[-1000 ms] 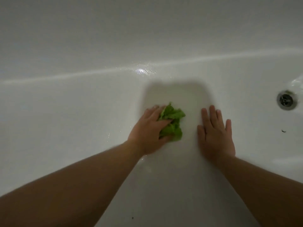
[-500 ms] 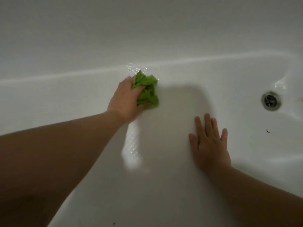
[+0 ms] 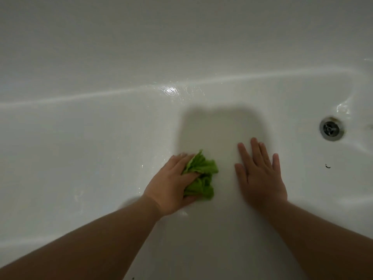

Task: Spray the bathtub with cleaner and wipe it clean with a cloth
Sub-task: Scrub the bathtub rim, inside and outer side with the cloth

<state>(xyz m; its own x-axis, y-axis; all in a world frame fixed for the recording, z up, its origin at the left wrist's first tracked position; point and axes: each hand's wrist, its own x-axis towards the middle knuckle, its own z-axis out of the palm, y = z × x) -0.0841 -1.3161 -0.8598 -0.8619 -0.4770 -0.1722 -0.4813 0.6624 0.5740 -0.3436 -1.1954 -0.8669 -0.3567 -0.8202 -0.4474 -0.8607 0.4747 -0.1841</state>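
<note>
The left hand (image 3: pixel 171 182) has its fingers curled into a bunched green cloth (image 3: pixel 200 179), gripping it and pressing it down against the floor of the bathtub (image 3: pixel 101 148). The right hand (image 3: pixel 260 172) lies flat beside it, fingers straight and slightly spread, palm on the tub floor, holding nothing; it looks like a brace for the person's weight while leaning in. The two hands are near each other but apart, with a strip of bare white surface between cloth and right hand.

The cloth is soft and limp, crumpled into folds that stick out past the fingers on the right side. It should weigh next to nothing, a little more if damp, and it will flatten or bunch wherever it is squeezed. The sensible hold is the one in use: a handful of the middle, palm on top, so pressure goes straight down into the wipe.

The tub itself is glossy and seems wet; a bright glint sits at the bend where the floor meets the far wall (image 3: pixel 169 90), so I would expect it to be slippery under that bracing palm.

Further right is the metal drain (image 3: pixel 331 128), and nearer than that a small dark speck (image 3: pixel 328 166) on the floor, well apart from both hands.
</note>
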